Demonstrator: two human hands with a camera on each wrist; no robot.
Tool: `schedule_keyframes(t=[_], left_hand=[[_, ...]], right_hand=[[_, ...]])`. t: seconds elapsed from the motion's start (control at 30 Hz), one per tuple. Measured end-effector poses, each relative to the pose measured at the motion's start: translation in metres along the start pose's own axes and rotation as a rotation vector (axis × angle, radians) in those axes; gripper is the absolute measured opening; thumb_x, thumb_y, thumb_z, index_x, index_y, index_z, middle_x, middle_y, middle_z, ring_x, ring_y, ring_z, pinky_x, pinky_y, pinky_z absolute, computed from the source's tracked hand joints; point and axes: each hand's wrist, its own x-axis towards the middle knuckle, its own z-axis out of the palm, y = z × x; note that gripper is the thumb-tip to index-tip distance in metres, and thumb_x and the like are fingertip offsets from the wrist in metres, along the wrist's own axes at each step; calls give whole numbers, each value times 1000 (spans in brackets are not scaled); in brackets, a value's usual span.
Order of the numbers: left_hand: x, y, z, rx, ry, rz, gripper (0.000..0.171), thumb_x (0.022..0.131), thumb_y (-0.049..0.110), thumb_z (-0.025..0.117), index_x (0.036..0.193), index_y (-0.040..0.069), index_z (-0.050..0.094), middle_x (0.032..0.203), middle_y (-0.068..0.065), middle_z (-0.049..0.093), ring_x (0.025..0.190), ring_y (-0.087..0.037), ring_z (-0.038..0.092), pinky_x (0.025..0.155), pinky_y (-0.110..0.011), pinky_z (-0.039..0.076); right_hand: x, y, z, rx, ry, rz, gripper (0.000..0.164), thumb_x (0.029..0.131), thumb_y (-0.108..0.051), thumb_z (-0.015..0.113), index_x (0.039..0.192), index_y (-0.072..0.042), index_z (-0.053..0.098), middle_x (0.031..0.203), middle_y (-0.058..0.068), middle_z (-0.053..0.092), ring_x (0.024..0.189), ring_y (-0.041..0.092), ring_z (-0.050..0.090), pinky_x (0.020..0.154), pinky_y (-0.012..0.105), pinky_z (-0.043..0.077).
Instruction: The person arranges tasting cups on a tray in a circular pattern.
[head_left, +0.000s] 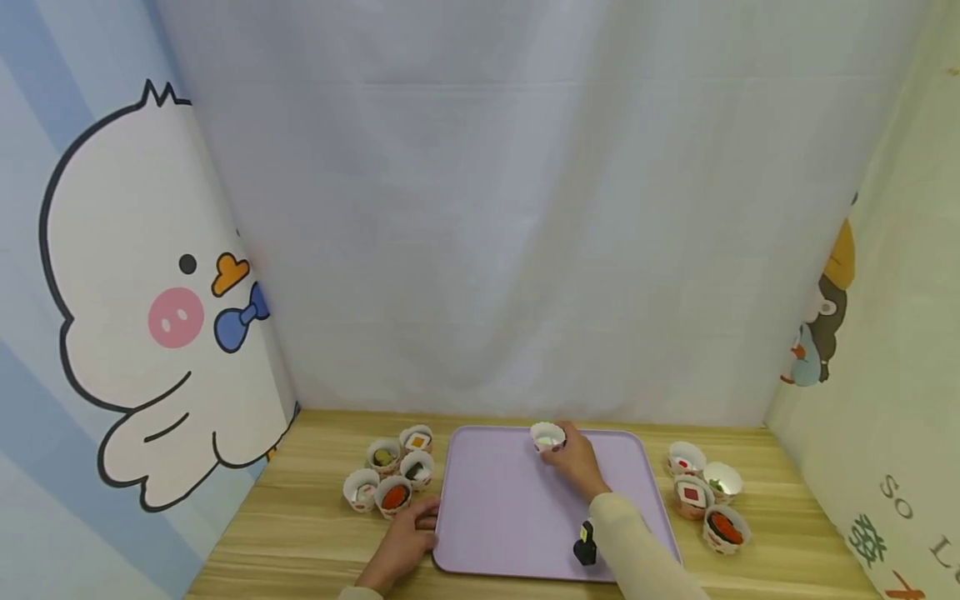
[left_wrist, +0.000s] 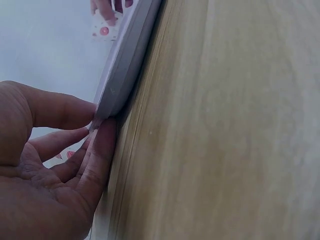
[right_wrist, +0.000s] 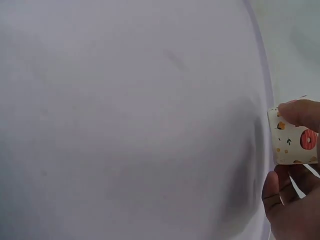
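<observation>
My right hand (head_left: pixel 580 465) grips a small white paper cup (head_left: pixel 547 437) near the far rim of the lilac tray (head_left: pixel 498 508). Something pale shows inside this cup. In the right wrist view the cup's wall (right_wrist: pixel 295 142) has red doughnut prints, with the thumb on one side and fingers below. At the tray's near left side, my left hand (head_left: pixel 408 533) pinches the rim; in the left wrist view, its fingertips meet at the tray's edge (left_wrist: pixel 117 85). Just beyond that hand is a cup with an orange-red top (head_left: pixel 394 496).
Several filled paper cups (head_left: pixel 363 490) cluster left of the tray, and several more (head_left: pixel 692 496) stand at its right. A black wrist device (head_left: pixel 585 546) sits by the right sleeve. The wooden table (head_left: pixel 292 508) meets a pale curtain (head_left: pixel 480 250) behind.
</observation>
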Motion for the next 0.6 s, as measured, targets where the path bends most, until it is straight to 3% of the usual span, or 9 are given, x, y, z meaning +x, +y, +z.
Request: schedule_keyframes(t=[0.37,0.6], left_hand=[[2,-2,1,17,10,10,64,70,-15,55,133,-19,45,119,-32,59,105,-36,62,76,-28,55],[0,0,1,19,11,15,65,69,-14,56,133,-19,46,118,-31,60,105,-36,63,75,-23,54]], right_hand=[[1,3,4,39,19,-65,61,69,-2,76,125,1,53,88,12,67,79,20,57,75,33,45],[0,7,7,80,39,-38,60,73,-5,78,126,2,52,102,20,70,90,26,63,79,36,49]])
